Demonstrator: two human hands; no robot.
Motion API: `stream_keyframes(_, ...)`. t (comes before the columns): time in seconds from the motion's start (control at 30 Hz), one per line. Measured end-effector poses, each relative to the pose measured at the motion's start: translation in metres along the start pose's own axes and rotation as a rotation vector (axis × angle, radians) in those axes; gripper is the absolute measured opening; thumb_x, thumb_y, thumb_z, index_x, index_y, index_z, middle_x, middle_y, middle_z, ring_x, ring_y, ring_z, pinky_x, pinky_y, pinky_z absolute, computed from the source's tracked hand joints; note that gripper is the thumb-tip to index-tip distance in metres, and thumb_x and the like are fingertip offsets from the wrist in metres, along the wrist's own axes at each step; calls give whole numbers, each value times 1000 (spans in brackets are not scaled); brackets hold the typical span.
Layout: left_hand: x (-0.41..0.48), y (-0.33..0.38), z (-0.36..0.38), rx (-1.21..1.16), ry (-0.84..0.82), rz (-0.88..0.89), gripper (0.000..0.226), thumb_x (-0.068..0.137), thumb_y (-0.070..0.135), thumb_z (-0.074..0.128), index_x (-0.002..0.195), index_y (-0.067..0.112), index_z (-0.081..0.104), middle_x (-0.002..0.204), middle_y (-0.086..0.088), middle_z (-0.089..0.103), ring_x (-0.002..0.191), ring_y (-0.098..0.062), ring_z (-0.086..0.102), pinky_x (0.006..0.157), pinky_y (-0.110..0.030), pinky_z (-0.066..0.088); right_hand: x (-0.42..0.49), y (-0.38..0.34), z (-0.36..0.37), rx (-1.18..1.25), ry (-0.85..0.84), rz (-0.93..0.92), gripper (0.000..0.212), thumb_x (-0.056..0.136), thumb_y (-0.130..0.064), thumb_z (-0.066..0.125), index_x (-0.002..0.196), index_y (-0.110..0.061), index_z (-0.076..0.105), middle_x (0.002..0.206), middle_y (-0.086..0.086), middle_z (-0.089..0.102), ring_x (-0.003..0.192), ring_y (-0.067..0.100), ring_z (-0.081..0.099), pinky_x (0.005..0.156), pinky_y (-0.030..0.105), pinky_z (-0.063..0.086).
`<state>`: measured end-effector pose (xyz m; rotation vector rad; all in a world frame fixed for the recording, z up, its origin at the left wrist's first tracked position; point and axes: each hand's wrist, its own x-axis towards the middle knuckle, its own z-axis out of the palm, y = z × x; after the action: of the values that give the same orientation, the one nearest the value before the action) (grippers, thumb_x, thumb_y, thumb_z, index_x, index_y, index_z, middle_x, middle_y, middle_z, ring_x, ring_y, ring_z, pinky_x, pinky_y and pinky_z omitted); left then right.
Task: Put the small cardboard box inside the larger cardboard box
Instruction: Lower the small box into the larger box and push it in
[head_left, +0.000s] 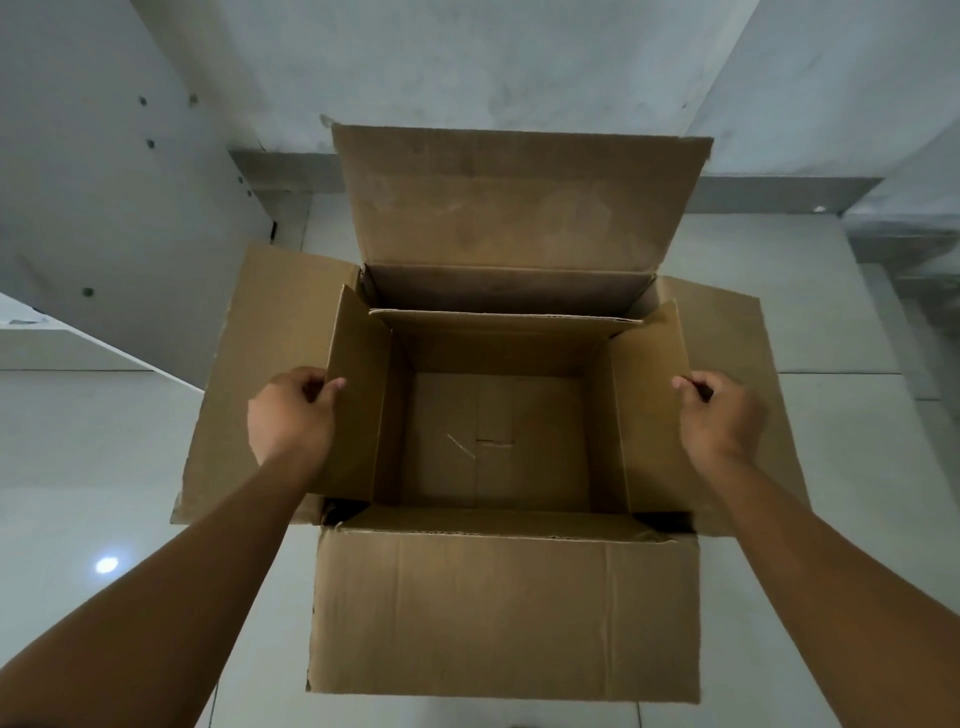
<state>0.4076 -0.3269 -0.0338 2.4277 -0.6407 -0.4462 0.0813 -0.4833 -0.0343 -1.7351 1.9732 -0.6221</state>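
The larger cardboard box (498, 613) stands open on the floor, its four flaps spread outward. Inside its opening is the small cardboard box (493, 436), also open and empty, with its taped bottom showing. My left hand (291, 415) pinches the edge of the small box's left flap. My right hand (722, 415) pinches the edge of its right flap. Both side flaps stick up above the larger box's side flaps. Dark gaps show between the two boxes along the far side and at the near corners.
Pale glossy floor tiles (93, 467) surround the box, with a bright light reflection at the lower left. Grey walls (519, 62) close in behind the box, and a step or ledge (883, 249) rises at the right.
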Motion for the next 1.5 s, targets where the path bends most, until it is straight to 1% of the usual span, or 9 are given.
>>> stream_keyframes(0.1, -5, -3, -1, -2, 33, 47, 22, 88, 24, 58, 104, 15, 70, 105, -7, 71, 88, -17, 60, 73, -29, 47, -3, 5, -2, 4, -6, -45, 19, 88, -11, 58, 103, -5, 67, 99, 15, 71, 85, 18, 59, 71, 26, 44)
stream_keyframes(0.27, -40, -12, -8, -15, -32, 79, 26, 87, 27, 59, 110, 15, 65, 103, -3, 67, 89, -14, 58, 73, -25, 45, -31, 21, -20, -35, -54, -157, 20, 87, -12, 59, 104, -4, 65, 98, 15, 69, 88, 24, 63, 73, 25, 45)
stream_keyframes(0.4, -81, -25, -10, 35, -149, 179, 42, 88, 31, 57, 125, 15, 52, 127, -8, 54, 115, -24, 54, 95, -39, 49, -70, 44, -34, -76, -126, -242, 27, 87, -14, 58, 110, -1, 61, 103, 19, 67, 95, 29, 62, 79, 29, 48)
stream_keyframes(0.53, -111, -37, 0, 200, -342, 271, 71, 86, 55, 44, 145, 19, 26, 159, -2, 11, 146, -24, 13, 114, -47, 27, -103, 66, -31, -191, -231, -301, 51, 89, -23, 55, 134, -3, 43, 138, 19, 48, 127, 33, 45, 103, 42, 42)
stream_keyframes(0.6, -116, -47, 6, 356, -400, 342, 88, 79, 74, 20, 148, 19, 16, 161, -2, -6, 147, -21, -9, 117, -44, 10, -111, 72, -24, -210, -256, -313, 61, 90, -24, 53, 141, -4, 28, 151, 17, 30, 140, 33, 25, 112, 48, 31)
stream_keyframes(0.7, -112, -56, 12, 479, -392, 433, 110, 64, 83, -11, 148, 16, 12, 160, -5, -12, 141, -16, -23, 114, -36, -5, -112, 73, -12, -147, -242, -276, 62, 92, -21, 47, 144, -6, 17, 155, 14, 16, 144, 30, 9, 117, 53, 18)
stream_keyframes(0.9, -85, -53, 15, 489, -338, 486, 106, 68, 79, -11, 147, 15, 19, 160, -7, -6, 141, -14, -22, 113, -35, -7, -89, 55, 13, -52, -180, -260, 56, 95, -19, 42, 144, -6, 19, 156, 13, 17, 145, 29, 10, 117, 54, 14)
stream_keyframes(1.3, 18, -24, 7, 487, -341, 442, 112, 64, 83, -8, 145, 15, 25, 160, -10, -6, 146, -24, -13, 117, -44, 2, -15, -20, 68, -57, -227, -328, 57, 95, -24, 40, 145, -8, 18, 157, 11, 14, 145, 28, 9, 117, 51, 15)
stream_keyframes(1.5, 72, -24, 0, 520, -346, 423, 82, 80, 64, 16, 146, 16, 23, 160, -9, -10, 146, -24, -15, 117, -46, 2, 8, -59, 94, -60, -252, -339, 58, 95, -26, 41, 145, -9, 17, 157, 10, 13, 145, 27, 9, 118, 51, 14)
